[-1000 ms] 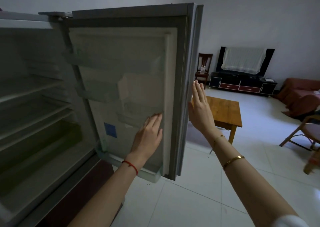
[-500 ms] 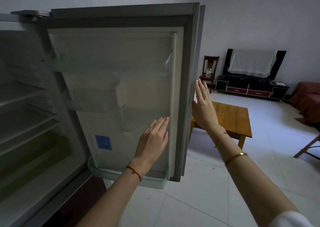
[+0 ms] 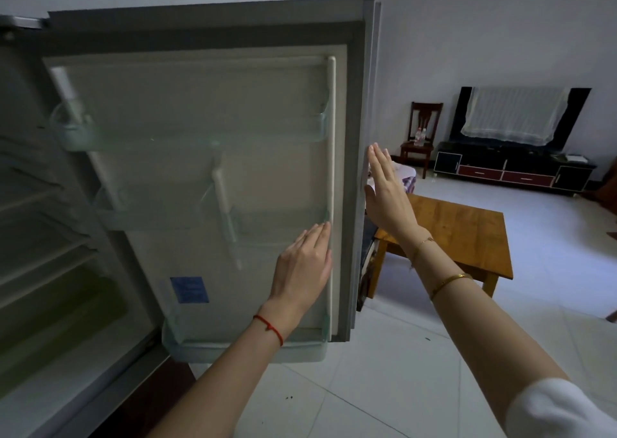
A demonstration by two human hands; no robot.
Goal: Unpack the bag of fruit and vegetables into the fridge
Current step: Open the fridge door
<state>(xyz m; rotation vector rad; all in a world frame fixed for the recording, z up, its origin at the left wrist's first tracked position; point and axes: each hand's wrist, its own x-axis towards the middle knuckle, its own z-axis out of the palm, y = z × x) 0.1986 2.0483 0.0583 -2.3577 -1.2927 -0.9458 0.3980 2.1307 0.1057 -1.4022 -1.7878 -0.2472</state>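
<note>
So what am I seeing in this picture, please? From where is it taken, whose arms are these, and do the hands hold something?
There is no machine here. A person wears a camera on the head, so you look forward and down along their own arms. The left hand lies flat, fingers straight, on the inner side of the open fridge door. The right hand is flat too, at the door's outer edge. Neither hand holds anything. The door shelves look empty, and no bag of fruit shows. Behind stands a wooden table.
</note>
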